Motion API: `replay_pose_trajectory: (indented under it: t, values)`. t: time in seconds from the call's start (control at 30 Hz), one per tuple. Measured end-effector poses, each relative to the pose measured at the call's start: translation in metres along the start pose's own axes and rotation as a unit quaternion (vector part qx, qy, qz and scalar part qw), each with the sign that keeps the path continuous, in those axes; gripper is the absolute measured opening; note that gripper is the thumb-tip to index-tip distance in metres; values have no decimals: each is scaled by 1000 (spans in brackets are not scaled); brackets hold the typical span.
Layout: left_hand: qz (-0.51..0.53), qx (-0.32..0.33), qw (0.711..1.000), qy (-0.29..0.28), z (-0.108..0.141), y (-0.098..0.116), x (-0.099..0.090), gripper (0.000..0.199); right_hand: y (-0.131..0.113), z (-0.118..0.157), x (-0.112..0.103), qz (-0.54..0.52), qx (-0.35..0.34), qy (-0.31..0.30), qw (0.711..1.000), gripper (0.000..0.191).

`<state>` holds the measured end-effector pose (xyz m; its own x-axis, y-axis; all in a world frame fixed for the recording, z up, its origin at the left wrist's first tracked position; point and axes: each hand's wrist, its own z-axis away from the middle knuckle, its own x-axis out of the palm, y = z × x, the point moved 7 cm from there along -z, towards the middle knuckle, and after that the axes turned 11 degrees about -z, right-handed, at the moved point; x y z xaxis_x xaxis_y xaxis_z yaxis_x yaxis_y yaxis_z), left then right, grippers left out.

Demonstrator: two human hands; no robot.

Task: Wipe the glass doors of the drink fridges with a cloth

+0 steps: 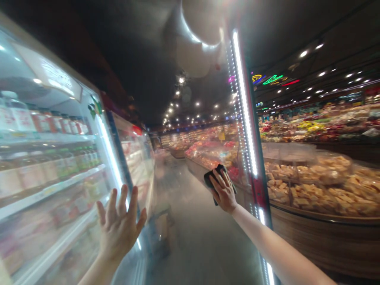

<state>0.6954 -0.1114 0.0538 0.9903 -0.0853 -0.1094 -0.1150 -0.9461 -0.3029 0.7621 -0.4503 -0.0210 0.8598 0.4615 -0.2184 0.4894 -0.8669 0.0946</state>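
Observation:
A dark cloth (210,179) lies under the fingers of my right hand (225,190), pressed against the glass door (202,221) of a cooler. My left hand (120,223) is raised with its fingers spread and nothing in it, near the lit edge of the cooler. Bright light strips run down the door's right edge (263,198), to the right of the cloth. Whether my left hand touches anything cannot be made out.
Lit shelves (53,190) with rows of bottles (22,114) fill the left side, blurred. Beyond the door at the right stands a round wooden display bin (320,241) with packaged yellowish food (314,200). Ceiling lights and more produce show farther back.

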Motion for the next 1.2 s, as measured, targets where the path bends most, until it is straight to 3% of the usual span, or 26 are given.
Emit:
replay_pose_trajectory:
  t: [0.07,0.13,0.23,0.3,0.4,0.47,0.57,0.67,0.73,0.83,0.9,1.0,1.1,1.2]
  values:
    - [2,2,1000,1,1,-2,1,86,-10,34,-1,1,-77,-57,995,51]
    - [8,2,1000,-8,3,-5,3,84,8,47,-15,15,-57,-32,998,49]
    - [23,0,999,-22,6,-8,6,83,51,20,-38,39,82,81,993,54]
    - [30,-3,999,-27,8,-9,6,84,53,-16,-34,40,124,118,984,58]
    - [34,-2,999,-35,9,-9,7,86,13,-58,-8,30,124,109,986,61]
    - [33,2,999,-43,9,-8,6,86,-27,-58,12,23,91,64,994,63]
    - [28,10,997,-67,11,-12,4,85,-75,-20,29,10,-26,-33,999,62]
    - [24,23,995,-91,22,-23,-2,84,-81,20,22,-3,-130,-92,987,59]
    - [18,27,995,-95,33,-36,-9,84,-64,18,11,-1,-103,-58,993,61]
    - [1,22,996,-89,51,-56,-19,85,-56,-26,4,4,24,44,999,66]
    - [-9,16,996,-87,60,-66,-23,88,-80,-59,15,-2,77,69,995,67]
    - [-14,15,996,-91,70,-73,-24,88,-147,-79,45,-19,62,8,998,67]
    - [-15,15,995,-101,78,-77,-24,89,-200,-47,64,-38,-52,-80,995,61]
    - [-25,7,993,-117,89,-89,-29,88,-209,5,58,-63,-194,-127,971,54]
